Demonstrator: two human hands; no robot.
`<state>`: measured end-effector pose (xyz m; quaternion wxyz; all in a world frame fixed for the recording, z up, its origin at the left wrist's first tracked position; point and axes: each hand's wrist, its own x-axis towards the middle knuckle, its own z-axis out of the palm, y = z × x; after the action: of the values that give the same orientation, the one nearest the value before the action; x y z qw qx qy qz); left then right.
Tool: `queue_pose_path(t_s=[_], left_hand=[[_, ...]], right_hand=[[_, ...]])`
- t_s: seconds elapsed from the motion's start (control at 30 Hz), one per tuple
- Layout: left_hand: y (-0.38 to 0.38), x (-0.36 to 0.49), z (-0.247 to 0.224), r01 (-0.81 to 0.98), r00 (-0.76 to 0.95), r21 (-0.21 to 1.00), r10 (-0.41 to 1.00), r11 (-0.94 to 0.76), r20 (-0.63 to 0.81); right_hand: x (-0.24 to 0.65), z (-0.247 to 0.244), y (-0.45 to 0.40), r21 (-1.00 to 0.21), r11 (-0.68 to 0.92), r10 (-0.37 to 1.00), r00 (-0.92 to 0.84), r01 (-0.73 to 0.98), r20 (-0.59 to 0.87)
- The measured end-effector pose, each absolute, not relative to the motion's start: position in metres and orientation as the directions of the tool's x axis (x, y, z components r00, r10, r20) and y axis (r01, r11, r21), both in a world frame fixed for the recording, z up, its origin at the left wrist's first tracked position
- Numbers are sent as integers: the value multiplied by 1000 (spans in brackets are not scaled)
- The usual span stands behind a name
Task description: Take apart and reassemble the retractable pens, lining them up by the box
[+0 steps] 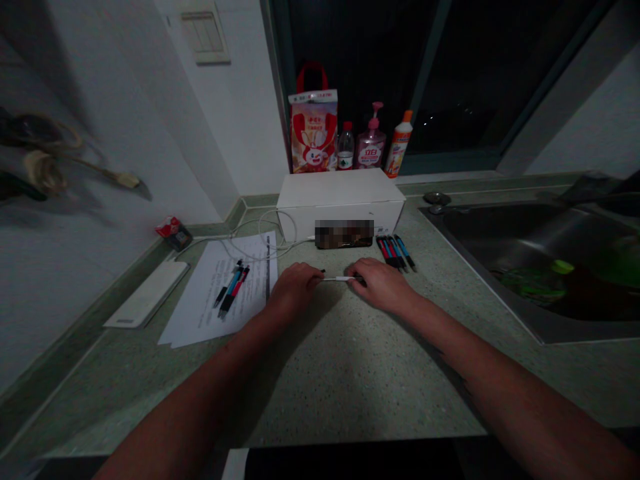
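Observation:
Between my two hands, a thin white stick-like piece (pixel 342 279) with dark ends is held level just above the counter. My left hand (pixel 299 283) is closed on its left end and my right hand (pixel 380 283) on its right end. Behind them a phone (pixel 344 235) leans against a white box (pixel 340 190), a white cable (pixel 260 248) running to its left side. Several pens (pixel 395 253) with red and blue parts lie just behind my right hand. More pens (pixel 234 288) rest on printed papers (pixel 200 310) to the left of my left hand.
On the left lie a white flat case (pixel 149 295) and a red and black packet (pixel 174 232). A metal sink (pixel 480 267) is set into the counter (pixel 360 387) on the right. A red bag (pixel 314 133) and bottles (pixel 371 145) stand behind the box.

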<state>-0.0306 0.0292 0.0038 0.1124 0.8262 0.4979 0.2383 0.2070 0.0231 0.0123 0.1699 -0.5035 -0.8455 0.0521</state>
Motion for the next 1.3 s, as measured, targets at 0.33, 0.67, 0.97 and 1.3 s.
queue_pose_path(t_s=[0.33,0.67,0.97,1.3], left_hand=[[34,-35,-4,856,313,332,908,-397,279],[33,-30,6,847,280,385,923,-368,266],[30,-32,7,800,289,415,885,-433,365],[29,-31,10,801,311,399,880,-446,358]], right_hand=[[207,12,24,-305,427,883,-319,851,344],[210,13,25,-210,366,911,-303,907,280],[213,12,26,-172,376,904,-320,911,283],[210,19,23,-145,351,922,-315,925,224]])
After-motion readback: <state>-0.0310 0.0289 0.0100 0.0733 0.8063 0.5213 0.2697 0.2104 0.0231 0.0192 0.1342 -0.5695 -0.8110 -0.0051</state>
